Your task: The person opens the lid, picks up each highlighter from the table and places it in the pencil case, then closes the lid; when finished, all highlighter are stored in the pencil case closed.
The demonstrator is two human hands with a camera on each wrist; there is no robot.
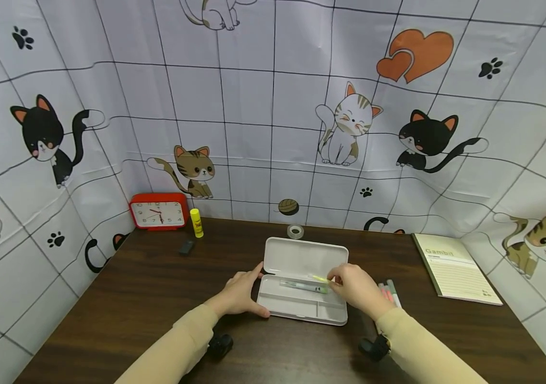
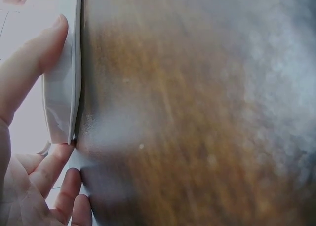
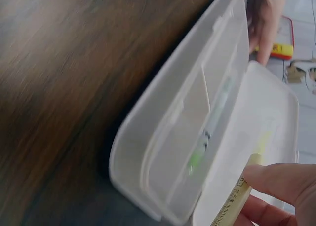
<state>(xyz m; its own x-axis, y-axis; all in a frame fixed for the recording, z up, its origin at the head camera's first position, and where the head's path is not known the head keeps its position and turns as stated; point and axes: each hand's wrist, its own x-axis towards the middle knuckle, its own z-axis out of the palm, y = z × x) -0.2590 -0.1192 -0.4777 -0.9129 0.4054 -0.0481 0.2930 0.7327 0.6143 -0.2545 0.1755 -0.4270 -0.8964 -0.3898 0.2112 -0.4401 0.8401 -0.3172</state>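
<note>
Right wrist alone shows lettering (image 3: 230, 205) on pinched highlighter (image 3: 238, 194).

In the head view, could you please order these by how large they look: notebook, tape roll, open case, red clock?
1. Open case, lid included
2. Notebook
3. Red clock
4. Tape roll
The clock stands farther back than the case, which shrinks it somewhat.

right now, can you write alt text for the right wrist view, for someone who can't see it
A right hand pinches a pale yellow highlighter at an open, whitish pencil case holding a green-ended pen. The left hand touches the case's far end, and a dark wooden table fills the left side.
</note>
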